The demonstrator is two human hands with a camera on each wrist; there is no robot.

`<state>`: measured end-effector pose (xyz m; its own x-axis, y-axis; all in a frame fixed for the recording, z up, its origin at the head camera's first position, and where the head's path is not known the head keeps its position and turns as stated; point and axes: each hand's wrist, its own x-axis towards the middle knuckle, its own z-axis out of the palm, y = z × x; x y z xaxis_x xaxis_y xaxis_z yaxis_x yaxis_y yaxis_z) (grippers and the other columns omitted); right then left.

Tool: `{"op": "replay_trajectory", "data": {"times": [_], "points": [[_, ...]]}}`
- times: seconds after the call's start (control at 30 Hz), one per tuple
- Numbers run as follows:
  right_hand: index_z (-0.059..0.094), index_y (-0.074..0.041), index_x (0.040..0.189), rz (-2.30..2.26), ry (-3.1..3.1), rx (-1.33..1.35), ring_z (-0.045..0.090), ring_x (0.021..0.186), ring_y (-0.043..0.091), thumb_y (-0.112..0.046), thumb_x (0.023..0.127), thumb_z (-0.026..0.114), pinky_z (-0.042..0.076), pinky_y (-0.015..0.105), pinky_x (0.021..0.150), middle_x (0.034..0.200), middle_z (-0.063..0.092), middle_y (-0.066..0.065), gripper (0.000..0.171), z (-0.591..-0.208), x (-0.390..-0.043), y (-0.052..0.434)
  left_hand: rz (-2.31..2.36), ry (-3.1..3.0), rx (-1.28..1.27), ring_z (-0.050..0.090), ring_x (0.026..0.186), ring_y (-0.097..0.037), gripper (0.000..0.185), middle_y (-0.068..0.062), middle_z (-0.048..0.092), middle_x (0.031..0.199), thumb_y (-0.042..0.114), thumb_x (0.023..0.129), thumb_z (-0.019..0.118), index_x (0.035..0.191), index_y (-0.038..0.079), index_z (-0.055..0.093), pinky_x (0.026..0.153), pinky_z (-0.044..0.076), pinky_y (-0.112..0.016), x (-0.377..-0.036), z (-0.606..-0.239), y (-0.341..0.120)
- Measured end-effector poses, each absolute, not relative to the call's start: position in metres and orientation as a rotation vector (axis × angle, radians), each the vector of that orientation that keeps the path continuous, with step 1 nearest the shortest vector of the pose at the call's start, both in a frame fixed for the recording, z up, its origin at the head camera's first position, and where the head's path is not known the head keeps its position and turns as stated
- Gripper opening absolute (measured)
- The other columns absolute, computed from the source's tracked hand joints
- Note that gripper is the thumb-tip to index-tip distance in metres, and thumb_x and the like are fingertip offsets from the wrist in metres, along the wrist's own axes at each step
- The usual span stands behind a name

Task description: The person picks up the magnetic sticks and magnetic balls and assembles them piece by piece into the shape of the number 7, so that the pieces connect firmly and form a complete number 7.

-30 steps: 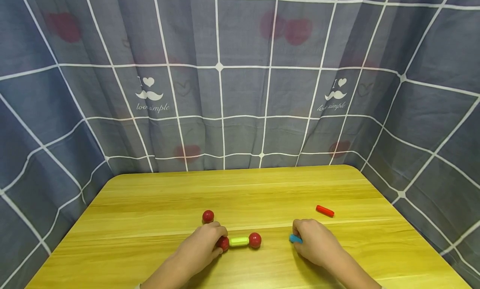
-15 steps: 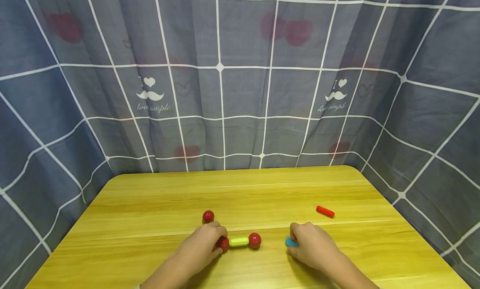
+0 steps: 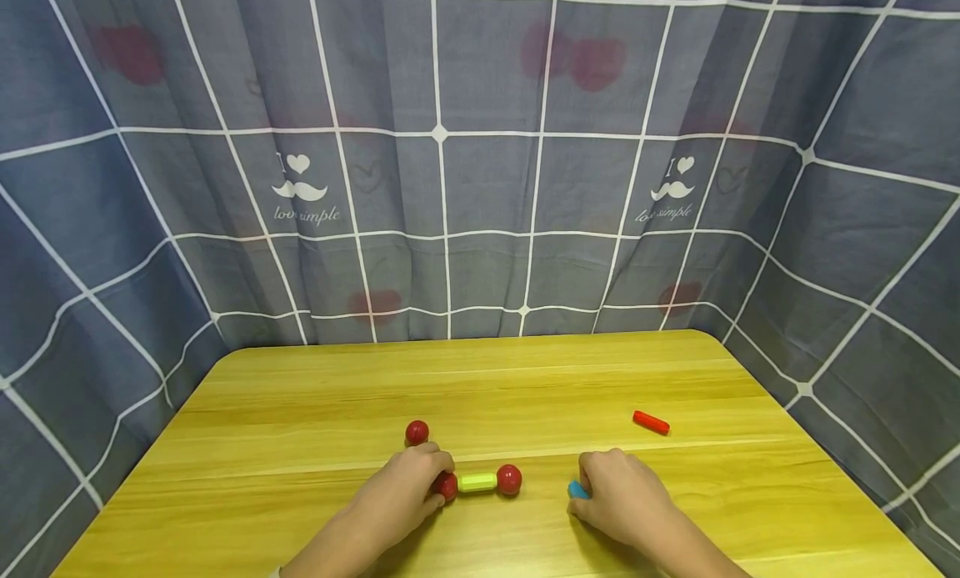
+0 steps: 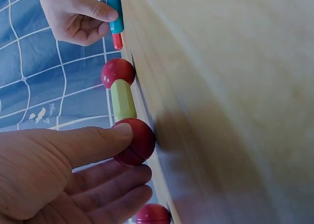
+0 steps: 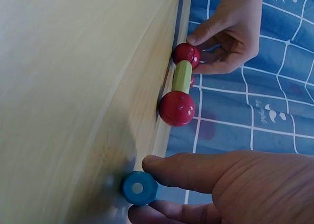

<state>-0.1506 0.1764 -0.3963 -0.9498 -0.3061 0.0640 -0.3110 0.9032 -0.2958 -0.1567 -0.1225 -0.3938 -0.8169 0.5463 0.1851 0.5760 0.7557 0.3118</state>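
Note:
My left hand pinches a red ball between thumb and fingers on the table. A yellow-green faceted rod joins end to end with that ball, and a second red ball sits at its right end. To the right, my right hand pinches a short blue rod between thumb and fingers, close over the tabletop. The right wrist view shows the blue rod's end face, with a pale round spot at its centre. A gap separates the blue rod from the second ball.
Another red ball lies just beyond my left hand. A red rod lies behind my right hand. The wooden table ends at a grey-blue checked curtain that hangs at the back and sides.
My right hand has slid a little left and toward the near edge with the blue rod, closer to the second red ball. The left hand and its joined pieces have stayed put.

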Motion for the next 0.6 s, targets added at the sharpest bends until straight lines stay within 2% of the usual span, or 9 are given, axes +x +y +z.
{"op": "replay_trajectory", "data": {"times": [0.37,0.6], "points": [[0.049,-0.02,0.051,0.574,-3.101,0.465,0.034,0.041,0.005,-0.027,0.079,0.078,0.027,0.017,0.042,0.043,0.043,-0.013,0.041,-0.3949,-0.1469,0.175,-0.545,-2.858,-0.927,0.054,0.075,-0.004,0.021,0.005,0.057,0.081,0.006,0.075,0.084,0.086,0.01,0.066,0.068,0.052,-0.021,-0.1562,-0.3946,-0.1225],[0.052,-0.021,0.053,0.708,-3.109,0.488,0.039,0.04,0.004,-0.029,0.078,0.08,0.029,0.016,0.041,0.042,0.046,-0.016,0.038,-0.3973,-0.1467,0.1753,-0.545,-2.858,-0.928,0.056,0.076,-0.005,0.022,0.005,0.058,0.082,0.006,0.075,0.084,0.087,0.01,0.066,0.069,0.052,-0.021,-0.1563,-0.3956,-0.1227]]}}
